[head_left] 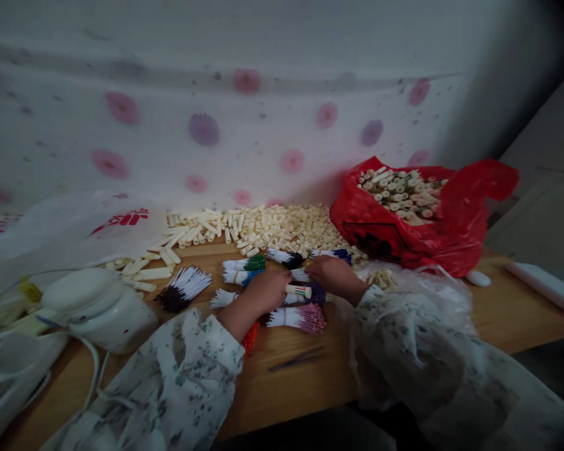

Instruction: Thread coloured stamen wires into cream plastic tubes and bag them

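left hand: i have the left hand [272, 290] wrapped round a cream barrel [299, 290], a narrow grip, with the barrel's far-left part hidden in the fingers.
cream barrel: it lies nearly level above the bundles, near the middle of the table [324, 382], its right end sticking out and showing small coloured bits. i judge it light and stiff, probably smooth plastic that could roll or slip; i would hold it round the middle and leave that end free.
right hand: i see the right hand [334, 275] just right of the left one, fingertips down at a white-stick bundle [299, 274]. i cannot tell whether they pinch anything.
white-stick bundle: partly covered between the two hands. the sticks look thin and light, likely bendy, easy to scatter; i would pick one at its bare white end.
coloured bundles: green-ended bundle [257, 263] on the far left of the group, purple-ended bundle [318, 293] just right of the barrel, pink-ended bundle [312, 318] nearer me.
black-ended bundle: the black-ended bundle [186, 288] sits apart on the left, fanned out.
cream pile: the cream pile [282, 227] of short tubes spreads along the far side.
red bag: the red bag [371, 225], far right, is filled with more barrels [404, 195].
dark thin tool: the dark thin tool [295, 360] lies on the near side, blurred.
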The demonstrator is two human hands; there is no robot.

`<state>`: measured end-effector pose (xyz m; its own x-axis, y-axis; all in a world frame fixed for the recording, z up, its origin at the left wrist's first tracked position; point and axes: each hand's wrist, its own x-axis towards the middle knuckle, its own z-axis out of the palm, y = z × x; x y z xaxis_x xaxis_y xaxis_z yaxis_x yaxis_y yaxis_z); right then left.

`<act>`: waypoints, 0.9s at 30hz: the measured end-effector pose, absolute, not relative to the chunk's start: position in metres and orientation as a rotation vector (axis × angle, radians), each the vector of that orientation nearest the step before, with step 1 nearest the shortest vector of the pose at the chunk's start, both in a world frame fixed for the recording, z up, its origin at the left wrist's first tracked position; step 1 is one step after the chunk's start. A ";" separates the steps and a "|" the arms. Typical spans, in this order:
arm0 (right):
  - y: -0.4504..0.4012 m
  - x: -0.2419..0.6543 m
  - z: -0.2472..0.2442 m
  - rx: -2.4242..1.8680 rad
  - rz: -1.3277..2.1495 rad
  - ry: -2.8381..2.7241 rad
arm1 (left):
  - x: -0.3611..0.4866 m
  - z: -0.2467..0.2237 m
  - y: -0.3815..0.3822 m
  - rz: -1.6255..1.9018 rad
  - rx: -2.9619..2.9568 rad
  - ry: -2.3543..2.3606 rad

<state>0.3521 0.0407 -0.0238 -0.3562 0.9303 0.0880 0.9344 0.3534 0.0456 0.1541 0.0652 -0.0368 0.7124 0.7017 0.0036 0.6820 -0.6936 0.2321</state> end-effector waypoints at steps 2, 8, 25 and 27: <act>0.040 0.355 -0.018 -1.735 -0.139 -2.509 | 0.153 -0.036 0.066 0.207 2.678 1.087; 0.017 0.359 0.011 -1.534 0.019 -2.385 | 0.142 -0.013 0.056 0.490 2.547 1.098; -0.035 0.284 -0.014 -0.968 0.495 -1.629 | 0.108 -0.011 0.004 0.954 1.663 0.903; -0.035 0.280 -0.016 -0.971 0.608 -1.519 | 0.107 -0.011 0.002 0.943 1.674 0.893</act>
